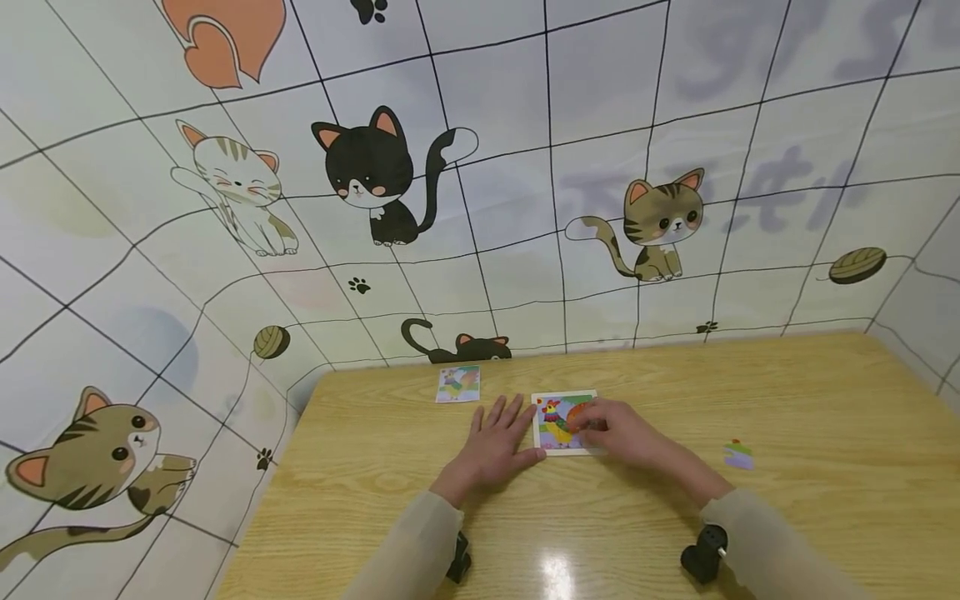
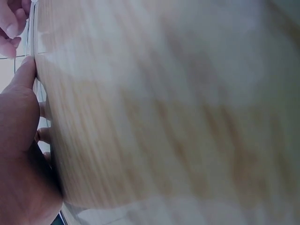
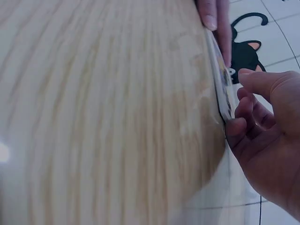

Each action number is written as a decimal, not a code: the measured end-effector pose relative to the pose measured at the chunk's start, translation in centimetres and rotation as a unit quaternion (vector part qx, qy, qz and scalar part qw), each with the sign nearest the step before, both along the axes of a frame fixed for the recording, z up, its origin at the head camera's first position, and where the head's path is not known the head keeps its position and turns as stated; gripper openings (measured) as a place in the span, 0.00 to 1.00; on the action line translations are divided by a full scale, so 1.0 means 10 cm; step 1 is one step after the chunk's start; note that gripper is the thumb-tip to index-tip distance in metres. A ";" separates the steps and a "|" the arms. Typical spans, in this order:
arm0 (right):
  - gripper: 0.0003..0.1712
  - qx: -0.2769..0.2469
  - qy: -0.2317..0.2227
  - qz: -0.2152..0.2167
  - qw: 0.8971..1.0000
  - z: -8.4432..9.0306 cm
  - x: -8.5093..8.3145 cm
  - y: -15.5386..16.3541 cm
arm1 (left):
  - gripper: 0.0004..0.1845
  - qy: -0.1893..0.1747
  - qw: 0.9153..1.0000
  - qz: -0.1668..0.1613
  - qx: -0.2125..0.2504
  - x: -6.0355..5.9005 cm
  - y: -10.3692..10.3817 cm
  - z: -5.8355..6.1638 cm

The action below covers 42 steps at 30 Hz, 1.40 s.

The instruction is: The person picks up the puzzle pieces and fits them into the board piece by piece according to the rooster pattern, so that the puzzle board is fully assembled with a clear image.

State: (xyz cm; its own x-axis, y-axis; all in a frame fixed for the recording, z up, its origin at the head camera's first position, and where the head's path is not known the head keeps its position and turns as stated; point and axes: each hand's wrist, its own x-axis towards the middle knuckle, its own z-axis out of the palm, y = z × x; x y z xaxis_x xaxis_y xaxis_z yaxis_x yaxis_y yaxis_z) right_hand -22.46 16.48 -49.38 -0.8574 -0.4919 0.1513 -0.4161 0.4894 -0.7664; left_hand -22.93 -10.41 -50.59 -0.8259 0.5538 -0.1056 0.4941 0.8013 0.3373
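On the left side of the desk (image 1: 375, 492), near the wall, lies a small picture card (image 1: 458, 384). Nobody is touching it.

Next comes the left hand (image 1: 491, 446). It lies flat on the wood with its fingers straight and spread. Its thumb rests against the left edge of the puzzle board (image 1: 553, 437). This hand's grip is open and holds nothing; it just presses to keep the board from sliding.

The puzzle board sits in the middle of the desk, between the two hands. It is a little square with a white rim and a bright bird picture. It looks thin, flat and light, like stiff card. On this shiny wood it would likely slide with one push, so a hand at the edge helps. It lies so flat that the best place to take it is probably by the rim, with a fingertip slipped under a side or corner. Bending it hard could crease it.

The right hand (image 1: 622, 433) is over the right part of the board. Its fingers are curled, and its grip looks closed on an orange piece (image 1: 579, 414) sitting on the picture. The piece is tiny and thin, so fingertips on its edges seem best.

Further right, a small striped piece (image 1: 738, 454) lies alone on the desk, well apart from the hands.
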 end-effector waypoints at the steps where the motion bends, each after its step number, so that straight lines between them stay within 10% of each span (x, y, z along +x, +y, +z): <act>1: 0.08 -0.004 -0.008 -0.006 1.000 0.01 0.01 0.03 | 0.41 0.001 1.000 0.000 0.001 0.00 0.00 0.00; 8: 0.11 -0.008 -0.059 -0.053 0.997 0.10 0.15 0.34 | 0.41 -0.003 1.000 0.000 -0.001 0.04 0.03 0.01; 25: 0.17 0.037 -0.025 -0.132 0.990 0.09 0.41 1.68 | 0.41 0.005 1.000 -0.005 -0.014 0.02 0.04 0.04; 42: 0.22 0.066 -0.073 -0.118 0.988 -0.05 0.48 1.93 | 0.41 0.010 1.000 -0.003 -0.010 0.03 0.01 0.02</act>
